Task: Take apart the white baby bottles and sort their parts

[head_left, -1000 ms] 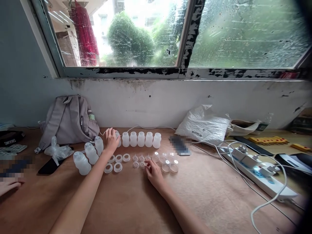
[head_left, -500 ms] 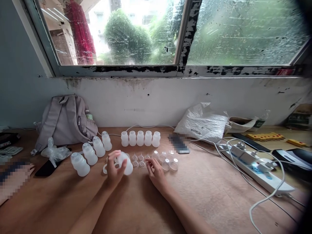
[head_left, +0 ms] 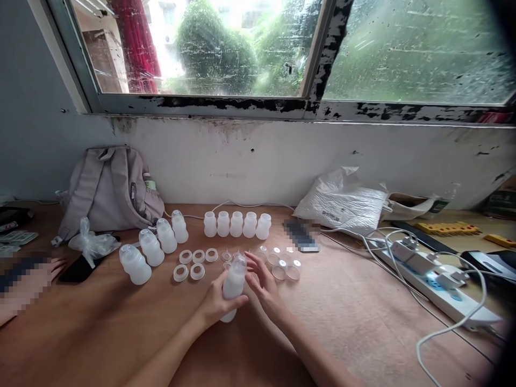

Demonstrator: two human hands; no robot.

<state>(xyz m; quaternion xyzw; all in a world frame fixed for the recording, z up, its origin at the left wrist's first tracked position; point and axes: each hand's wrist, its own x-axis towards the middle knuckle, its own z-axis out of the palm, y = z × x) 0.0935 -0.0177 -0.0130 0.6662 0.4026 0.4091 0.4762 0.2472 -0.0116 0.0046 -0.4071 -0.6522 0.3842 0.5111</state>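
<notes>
A frosted white baby bottle (head_left: pixel 234 280) with a clear top is in my left hand (head_left: pixel 217 301), thumb across its front. It leans slightly right over the table. My right hand (head_left: pixel 263 282) is beside the bottle's top, fingers bent and apart; whether the fingertips touch it I cannot tell. Several white rings (head_left: pixel 197 271) lie left of the bottle. Behind it are clear nipples (head_left: pixel 226 255), partly hidden. Several clear round caps (head_left: pixel 279 270) lie beyond my right hand.
Several capped bottles (head_left: pixel 135 264) stand in a slanting row at left. Several open bottles (head_left: pixel 236 224) line the back. A phone (head_left: pixel 302 236), foil bag (head_left: pixel 342 199) and power strip (head_left: pixel 443 290) with cables are right. A backpack (head_left: pixel 110 188) and another person's hand (head_left: pixel 56 267) are left.
My left hand has brought the bottle right and nearer, uncovering the white rings. My right hand has moved from over the nipples to beside the bottle's top. The view has shifted slightly.
</notes>
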